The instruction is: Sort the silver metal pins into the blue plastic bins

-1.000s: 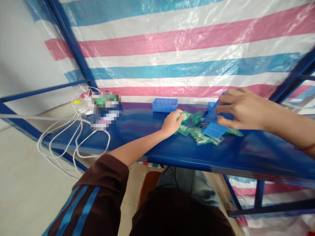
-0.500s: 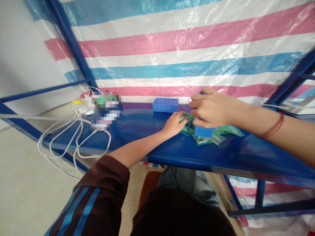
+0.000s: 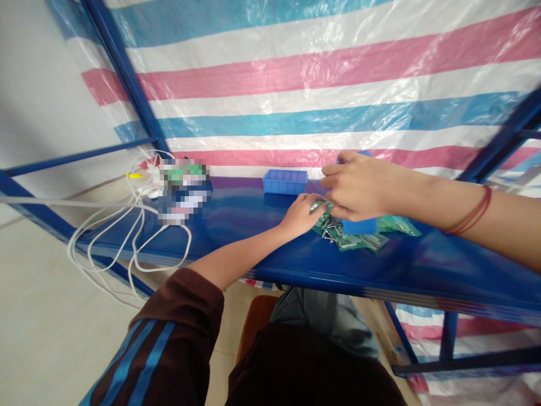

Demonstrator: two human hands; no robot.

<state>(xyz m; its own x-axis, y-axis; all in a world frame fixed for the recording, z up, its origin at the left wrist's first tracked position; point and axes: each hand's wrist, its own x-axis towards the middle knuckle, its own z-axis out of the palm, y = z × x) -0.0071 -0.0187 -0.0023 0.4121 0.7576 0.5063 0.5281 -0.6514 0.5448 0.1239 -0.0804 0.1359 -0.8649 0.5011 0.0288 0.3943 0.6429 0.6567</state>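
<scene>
My right hand (image 3: 353,186) grips a small blue plastic bin (image 3: 359,226), which is tilted on its side above the shelf. Loose silver screws (image 3: 330,225) lie in a pile just left of the bin. Under and around them are several clear green plastic bags (image 3: 395,225) with metal pieces inside. At the pile's left edge, my left hand (image 3: 299,215) has its fingers and thumb curled round part of a green bag; the fingertips partly cover it. The bin's opening is hidden behind my right hand.
A second blue bin (image 3: 285,181) stands at the back of the blue metal shelf (image 3: 236,225). White cables (image 3: 137,225) loop over the left end beside a blurred-out item (image 3: 182,192). A striped plastic sheet (image 3: 274,73) hangs behind, between blue posts.
The bin in my right hand has tipped further and shifted slightly right. Loose screws now show on the bags below it. My left hand has stayed nearly in place.
</scene>
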